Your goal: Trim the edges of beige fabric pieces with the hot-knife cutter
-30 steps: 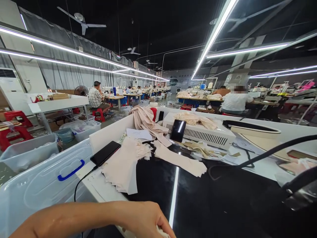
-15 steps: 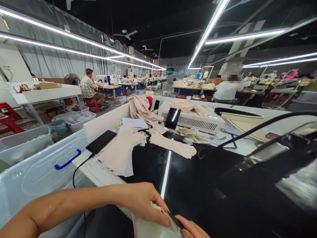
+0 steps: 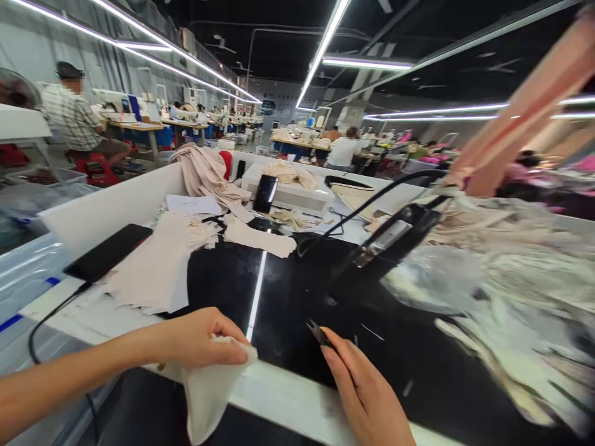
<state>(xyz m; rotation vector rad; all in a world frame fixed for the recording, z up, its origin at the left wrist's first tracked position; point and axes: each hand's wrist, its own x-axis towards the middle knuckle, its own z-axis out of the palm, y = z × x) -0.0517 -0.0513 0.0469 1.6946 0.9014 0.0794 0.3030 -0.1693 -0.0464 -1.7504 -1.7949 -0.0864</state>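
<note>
My left hand (image 3: 211, 341) is closed on a cream fabric piece (image 3: 209, 396), which hangs down over the table's white front edge. In my right hand (image 3: 362, 384) is a pair of dark thread snips (image 3: 318, 333), their tips pointing up and left, apart from the fabric. Both hands are above the near edge of the shiny black work surface (image 3: 288, 297). Farther back on it lie a fanned stack of cream fabric pieces (image 3: 149, 266) and a single cream strip (image 3: 258, 236).
A phone with a cable (image 3: 109, 251) lies at left; another phone (image 3: 265, 193) leans against a white box (image 3: 302, 195). Fabric and clear plastic bags (image 3: 432, 279) pile at right, near a black lamp-like arm (image 3: 395, 235). Co-workers sit at sewing tables behind.
My hands have moved apart: the snips are now away from the fabric, to its right. The camera view has turned to the right, bringing the pile of bags into sight.
</note>
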